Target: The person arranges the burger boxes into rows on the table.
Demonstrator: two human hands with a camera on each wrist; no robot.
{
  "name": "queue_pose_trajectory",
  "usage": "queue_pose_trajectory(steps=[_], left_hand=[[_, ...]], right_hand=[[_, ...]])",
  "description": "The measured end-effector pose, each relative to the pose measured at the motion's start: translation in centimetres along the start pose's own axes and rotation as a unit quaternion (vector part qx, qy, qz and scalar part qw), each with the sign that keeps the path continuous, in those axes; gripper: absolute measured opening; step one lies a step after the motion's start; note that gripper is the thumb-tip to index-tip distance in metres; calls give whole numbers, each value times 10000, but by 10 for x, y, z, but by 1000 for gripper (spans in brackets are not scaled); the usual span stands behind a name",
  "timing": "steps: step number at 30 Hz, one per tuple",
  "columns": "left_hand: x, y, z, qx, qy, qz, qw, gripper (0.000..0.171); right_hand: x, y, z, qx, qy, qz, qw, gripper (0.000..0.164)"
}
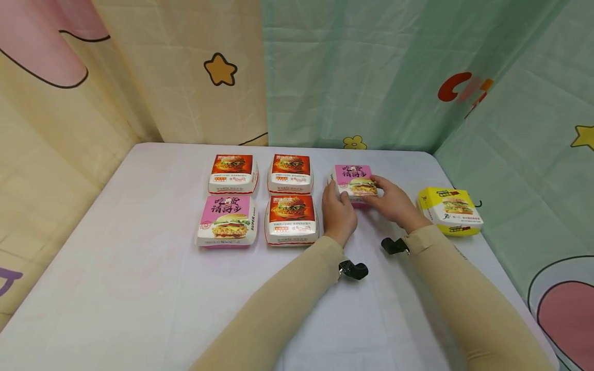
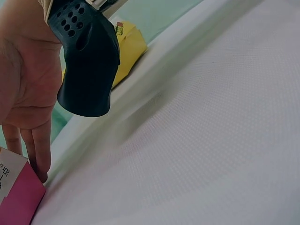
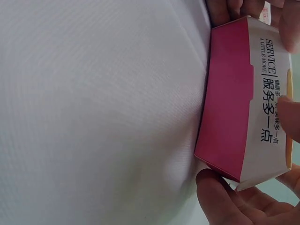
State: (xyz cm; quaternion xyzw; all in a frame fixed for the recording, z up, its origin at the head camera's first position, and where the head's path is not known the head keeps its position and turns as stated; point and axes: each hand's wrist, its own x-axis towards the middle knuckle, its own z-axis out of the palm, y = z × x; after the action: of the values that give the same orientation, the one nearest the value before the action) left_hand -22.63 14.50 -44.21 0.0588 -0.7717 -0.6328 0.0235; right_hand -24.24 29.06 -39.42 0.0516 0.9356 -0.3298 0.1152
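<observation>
A pink and white burger box (image 1: 355,180) stands near the back of the table, held between both hands. My left hand (image 1: 339,212) grips its left side, fingers along the wall and thumb at the front corner. On the right side, my right hand (image 1: 393,205) pinches the same box, its thumb over the front top edge and its fingers against the side wall. In the right wrist view the box's pink lower front (image 3: 227,89) sits close over the cloth, with fingertips right at both lower corners. The left wrist view shows my right palm (image 2: 33,89) beside the box.
To the left stand three red and white burger boxes (image 1: 290,219) and another pink one (image 1: 227,220), in two rows. A yellow burger box (image 1: 450,211) stands near the right table edge, beside my right wrist. Patterned curtains (image 1: 352,77) surround the white-covered table (image 1: 139,288).
</observation>
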Motion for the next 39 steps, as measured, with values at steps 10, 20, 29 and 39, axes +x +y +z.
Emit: queue_pose_trajectory(steps=[10,20,29,39], left_hand=[[4,-3,2,-99,34,-14,9999,57],[6,-3,3,-172,43,-80,9998,58],[6,-3,4,-135,-5,-181,9997,63],[5,-3,3,-262,-1,-207,9994,67]], right_hand=[[6,1,2,-101,25,-173,9998,82],[10,-1,2,-166,68,-192,9997,81],[9,-5,3,-140,35,-84,9999,81],[13,-7,6,-115,39,-116,9999,80]])
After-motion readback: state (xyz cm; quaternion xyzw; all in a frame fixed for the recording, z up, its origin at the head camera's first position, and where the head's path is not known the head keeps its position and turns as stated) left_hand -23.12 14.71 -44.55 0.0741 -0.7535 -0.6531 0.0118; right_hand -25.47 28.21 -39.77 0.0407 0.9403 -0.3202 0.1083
